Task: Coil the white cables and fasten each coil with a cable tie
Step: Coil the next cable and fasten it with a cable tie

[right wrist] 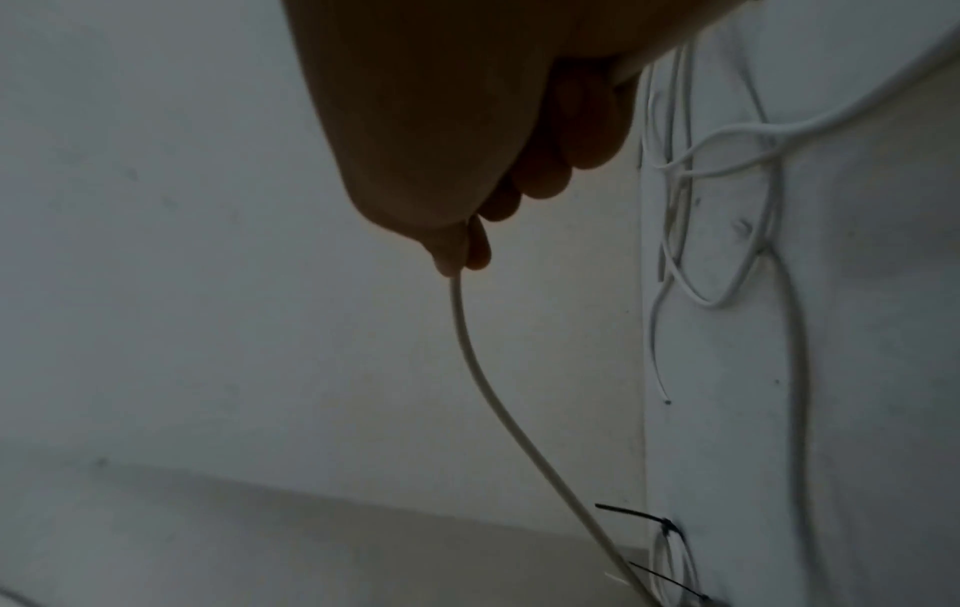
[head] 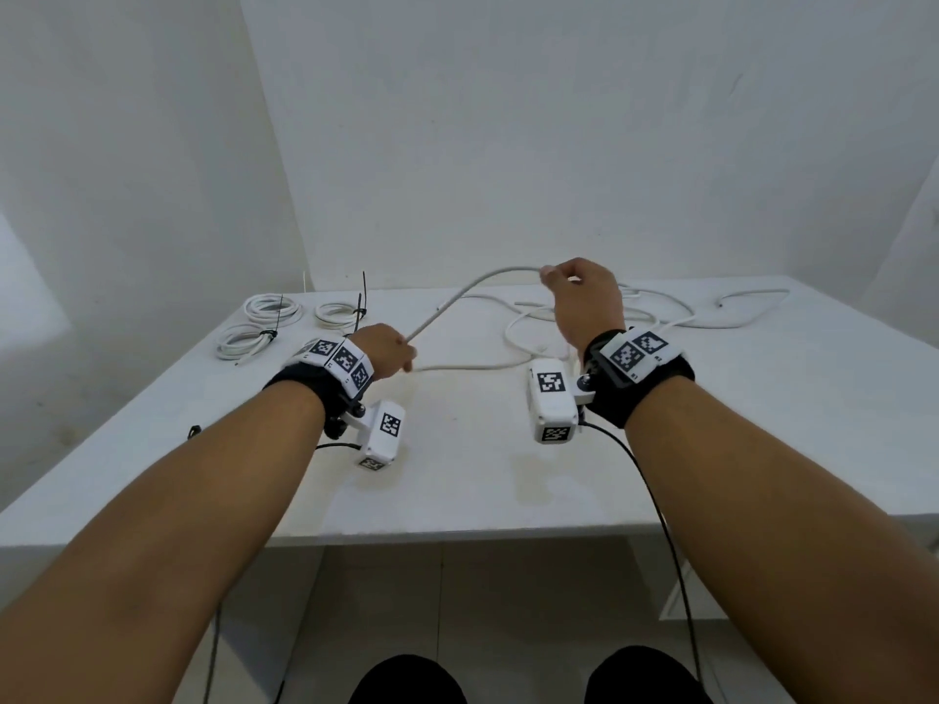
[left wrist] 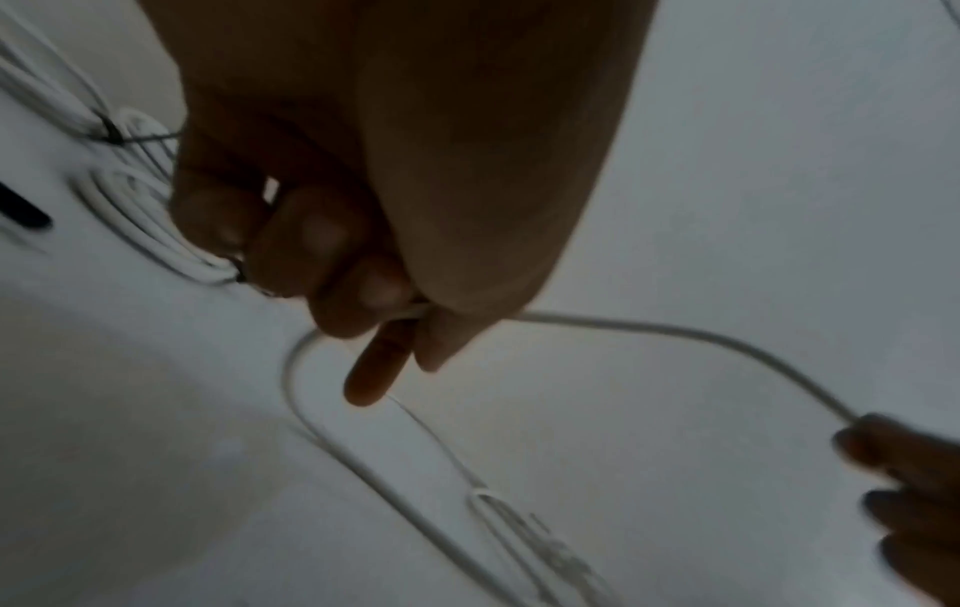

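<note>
A long white cable (head: 460, 294) arcs in the air between my two hands above the white table (head: 457, 475). My left hand (head: 388, 350) grips it low at centre left, fingers curled round the cable (left wrist: 649, 328). My right hand (head: 574, 284), raised higher at centre right, pinches the cable (right wrist: 467, 341) between thumb and forefinger. The rest of the cable trails in loose loops (head: 660, 317) on the table behind my right hand. Three coiled white cables, each bound with a black cable tie, lie at the back left: one (head: 272, 308), another (head: 335, 315) and a third (head: 244, 341).
A white wall (head: 508, 119) stands right behind the table's far edge. The table's front edge (head: 457, 533) runs beneath my forearms, with tiled floor below. Thin black camera leads (head: 655, 500) hang from both wrists over that edge.
</note>
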{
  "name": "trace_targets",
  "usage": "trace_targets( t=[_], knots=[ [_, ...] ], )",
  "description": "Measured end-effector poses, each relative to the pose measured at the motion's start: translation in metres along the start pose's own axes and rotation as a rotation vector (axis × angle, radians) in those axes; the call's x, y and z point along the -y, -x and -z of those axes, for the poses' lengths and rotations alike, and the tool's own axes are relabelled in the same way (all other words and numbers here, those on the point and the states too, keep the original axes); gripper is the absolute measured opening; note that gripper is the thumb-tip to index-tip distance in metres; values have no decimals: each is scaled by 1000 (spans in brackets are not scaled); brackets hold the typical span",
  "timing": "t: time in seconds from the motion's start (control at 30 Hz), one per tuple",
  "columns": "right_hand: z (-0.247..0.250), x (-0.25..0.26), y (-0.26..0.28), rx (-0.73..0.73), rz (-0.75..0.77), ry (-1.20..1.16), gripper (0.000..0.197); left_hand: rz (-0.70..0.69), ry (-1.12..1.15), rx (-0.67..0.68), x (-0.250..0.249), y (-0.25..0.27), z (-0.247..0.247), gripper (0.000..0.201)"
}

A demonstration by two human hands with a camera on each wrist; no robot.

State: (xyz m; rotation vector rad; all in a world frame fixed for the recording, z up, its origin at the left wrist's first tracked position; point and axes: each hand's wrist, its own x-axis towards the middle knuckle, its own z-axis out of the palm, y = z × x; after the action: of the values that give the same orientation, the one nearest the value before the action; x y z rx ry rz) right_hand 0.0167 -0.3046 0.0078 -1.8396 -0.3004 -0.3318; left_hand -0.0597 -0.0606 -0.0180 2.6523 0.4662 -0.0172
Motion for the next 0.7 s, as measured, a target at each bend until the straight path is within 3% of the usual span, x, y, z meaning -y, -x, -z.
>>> trace_targets(
  t=[0.07,0.17,0.27,0.4,0.5,0.6,0.7],
  knots=[
    [6,-2,-3,-2,-13,32,25,20,-168,-12,8,1,-1,39],
    [9,-8,-4,87,-2,266,22,-35,-250,-85,4,3,-4,38],
    [7,-8,-1,144,27,515,24,-132,72,-124,-5,-2,-9,42],
    [-6,-8,11,226,123,678,71,-215,292,-224,-23,0,-12,40],
    [-19,-9,20,257,376,752,85,-282,290,-272,-40,0,-13,41],
    [-29,-12,21,316,592,735,75,-345,233,-267,-54,3,-15,41],
    [-33,-17,13,272,668,625,51,-382,280,-229,-58,5,-15,41]
  ],
)
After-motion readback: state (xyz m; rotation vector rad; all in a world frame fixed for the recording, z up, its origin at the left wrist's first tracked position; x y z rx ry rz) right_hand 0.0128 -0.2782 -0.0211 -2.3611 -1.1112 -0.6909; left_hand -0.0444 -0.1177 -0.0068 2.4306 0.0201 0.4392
